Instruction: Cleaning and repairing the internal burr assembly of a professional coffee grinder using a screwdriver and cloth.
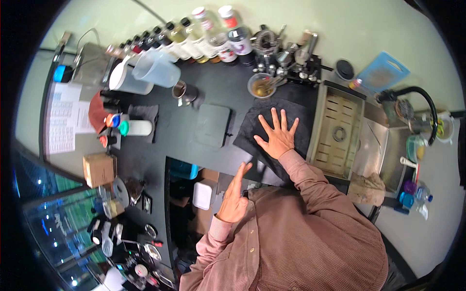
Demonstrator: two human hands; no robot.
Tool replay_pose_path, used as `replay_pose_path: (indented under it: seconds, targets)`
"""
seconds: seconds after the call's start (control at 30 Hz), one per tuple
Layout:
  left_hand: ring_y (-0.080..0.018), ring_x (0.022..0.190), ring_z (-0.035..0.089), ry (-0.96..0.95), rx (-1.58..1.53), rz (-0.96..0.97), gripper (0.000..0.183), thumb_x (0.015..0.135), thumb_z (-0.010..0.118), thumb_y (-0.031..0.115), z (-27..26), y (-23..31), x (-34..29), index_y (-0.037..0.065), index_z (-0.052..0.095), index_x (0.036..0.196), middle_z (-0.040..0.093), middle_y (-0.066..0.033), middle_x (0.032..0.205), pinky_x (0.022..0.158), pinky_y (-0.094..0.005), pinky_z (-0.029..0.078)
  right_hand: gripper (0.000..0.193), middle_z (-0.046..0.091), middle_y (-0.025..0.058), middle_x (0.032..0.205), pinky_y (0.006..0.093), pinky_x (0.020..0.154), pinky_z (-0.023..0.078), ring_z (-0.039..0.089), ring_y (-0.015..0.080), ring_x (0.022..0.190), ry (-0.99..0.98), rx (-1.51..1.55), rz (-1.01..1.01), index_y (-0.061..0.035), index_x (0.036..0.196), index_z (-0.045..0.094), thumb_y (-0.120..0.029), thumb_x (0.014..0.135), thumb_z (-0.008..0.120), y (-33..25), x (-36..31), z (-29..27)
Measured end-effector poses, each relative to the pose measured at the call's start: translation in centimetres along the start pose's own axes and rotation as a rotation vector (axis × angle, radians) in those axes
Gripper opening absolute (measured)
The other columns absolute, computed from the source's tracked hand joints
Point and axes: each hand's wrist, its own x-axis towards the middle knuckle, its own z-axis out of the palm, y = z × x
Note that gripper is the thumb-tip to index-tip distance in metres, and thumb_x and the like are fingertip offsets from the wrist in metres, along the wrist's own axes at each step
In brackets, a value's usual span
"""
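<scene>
My right hand [279, 136] lies flat with its fingers spread on a black cloth [250, 130] at the front of the dark counter. My left hand [234, 198] is held up near the counter's front edge, close to my shirt. Its fingers are stretched out and nothing is in them. Left of the cloth sits a flat, square dark grey pad or device [213, 125]. Behind the cloth stands a small bowl [262, 87] with brownish contents and utensils in it. A metal pitcher [185, 92] is farther left.
Several syrup bottles [238, 42] line the wall, with clear plastic jugs [158, 70] at their left. A rack of metal bar tools [301, 65] stands at the back. To the right are a slotted metal drain tray [335, 102] and a sink [371, 145] with a black faucet [427, 104].
</scene>
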Motion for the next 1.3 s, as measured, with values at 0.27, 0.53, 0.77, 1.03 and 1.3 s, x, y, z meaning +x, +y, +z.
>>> replay_pose_path:
  seconds: [0.27,0.53,0.77,1.03,1.3]
  targets:
    - [-0.0429,0.144,0.043,0.012,0.020,0.010,0.105,0.097,0.026,0.080,0.8,-1.5,-1.4,-0.003,0.019,0.161,0.043,-0.0285,0.154,0.120,-0.0474,0.031,0.062,0.024,0.0062,0.170,0.0738,0.119,0.002,0.016,0.0326,0.158,-0.206,0.224,-0.469,-0.0378,0.151,0.051,-0.056,0.092,0.058,-7.1,-6.5,3.6]
    - [-0.0409,0.145,0.043,0.095,-0.036,-0.022,0.109,0.095,0.027,0.083,-0.5,-0.8,-2.8,-0.003,0.018,0.162,0.044,-0.0263,0.155,0.120,-0.0454,0.032,0.064,0.019,0.0102,0.171,0.0792,0.114,0.000,0.011,0.0398,0.156,-0.070,0.022,-0.167,-0.0336,0.154,0.045,-0.061,0.097,0.051,-7.4,1.6,2.4]
    - [-0.0399,0.143,0.045,0.160,-0.093,-0.103,0.110,0.094,0.030,0.083,0.5,-1.8,-6.1,-0.003,0.018,0.162,0.043,-0.0267,0.155,0.119,-0.0457,0.033,0.071,0.024,0.0106,0.169,0.0792,0.113,0.009,0.020,0.0387,0.155,-0.176,0.079,-0.399,-0.0366,0.155,0.044,-0.065,0.091,0.058,-6.5,-5.0,2.8]
    - [-0.0392,0.145,0.043,0.186,-0.107,-0.052,0.106,0.097,0.034,0.079,1.1,-2.2,-9.6,-0.001,0.012,0.163,0.040,-0.0254,0.158,0.120,-0.0459,0.032,0.081,0.010,0.0125,0.173,0.0832,0.108,0.015,0.012,0.0424,0.156,-0.110,-0.747,-0.097,-0.0349,0.165,0.022,-0.051,0.095,0.061,-1.7,-5.7,2.4]
    - [-0.0409,0.144,0.043,0.347,0.041,-0.025,0.108,0.095,0.036,0.081,2.8,-0.7,-18.7,0.000,0.013,0.163,0.041,-0.0251,0.158,0.119,-0.0496,0.032,0.086,0.001,0.0099,0.174,0.0886,0.104,0.011,0.001,0.0498,0.156,-0.220,-0.334,-0.130,-0.0446,0.164,0.018,-0.078,0.091,0.050,-5.9,-9.3,0.8]
